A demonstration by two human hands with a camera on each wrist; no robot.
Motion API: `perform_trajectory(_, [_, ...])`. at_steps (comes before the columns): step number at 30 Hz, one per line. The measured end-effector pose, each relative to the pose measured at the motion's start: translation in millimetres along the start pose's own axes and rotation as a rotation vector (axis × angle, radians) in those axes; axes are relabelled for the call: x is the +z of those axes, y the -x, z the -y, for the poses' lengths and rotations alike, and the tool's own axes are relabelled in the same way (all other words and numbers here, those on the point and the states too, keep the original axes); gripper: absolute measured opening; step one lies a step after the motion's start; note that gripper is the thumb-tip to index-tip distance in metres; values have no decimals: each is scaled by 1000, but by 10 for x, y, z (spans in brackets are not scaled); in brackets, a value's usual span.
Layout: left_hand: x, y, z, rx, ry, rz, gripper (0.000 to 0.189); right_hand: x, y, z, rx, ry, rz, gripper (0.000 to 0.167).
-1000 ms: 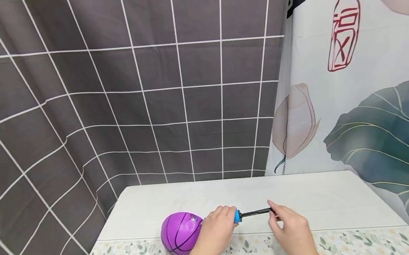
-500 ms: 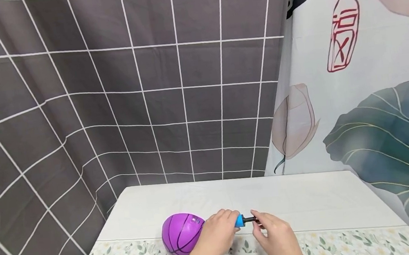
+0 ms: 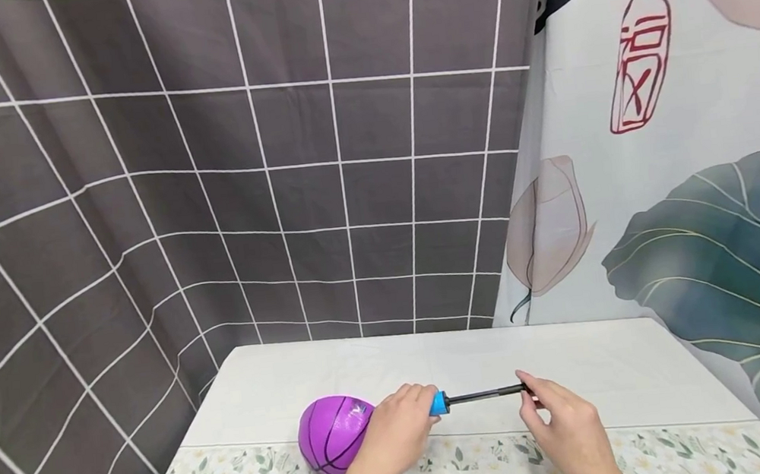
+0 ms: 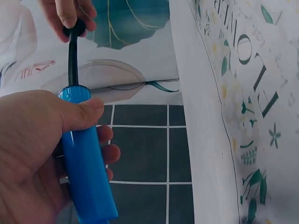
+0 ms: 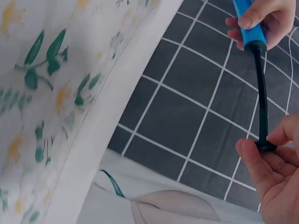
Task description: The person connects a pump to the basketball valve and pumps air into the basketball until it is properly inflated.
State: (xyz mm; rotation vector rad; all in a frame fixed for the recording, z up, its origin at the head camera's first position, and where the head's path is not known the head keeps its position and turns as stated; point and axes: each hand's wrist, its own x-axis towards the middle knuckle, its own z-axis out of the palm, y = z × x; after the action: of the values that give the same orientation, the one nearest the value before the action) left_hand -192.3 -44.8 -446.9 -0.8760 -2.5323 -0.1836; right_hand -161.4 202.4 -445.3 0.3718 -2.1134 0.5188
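Note:
A blue hand pump lies across my left hand, whose fingers and thumb wrap its barrel. Its black rod is drawn far out to the right. At the rod's end my right hand pinches the black handle between thumb and fingers. Left of the pump is a purple ball with black lines, partly covered by my left hand and forearm. The pump's far end, toward the ball, is hidden behind the left hand in the head view.
Below is a table with a white cloth, its front part printed with flowers and the word FLOWER. A dark curtain with a white grid hangs behind and to the left; a pale floral curtain hangs on the right.
My right hand first pushed the rod leftward into the barrel, then drew it back out to the right, farther than at the start. The left hand and ball stayed nearly in place.

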Motion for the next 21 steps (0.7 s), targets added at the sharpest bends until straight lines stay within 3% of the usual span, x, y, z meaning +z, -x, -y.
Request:
perform_trajectory(6, [-7, -30, -81, -5, -60, -6, 33, 133, 53, 177, 51, 18, -1, 35])
perform_trajectory(15, [68, -26, -152, 50, -112, -69, 31, 387, 108, 467, -1, -61, 61, 34])
perform_trajectory(21, [98, -14, -123, 56, -99, -60, 32, 413, 104, 476, -7, -122, 64, 34])
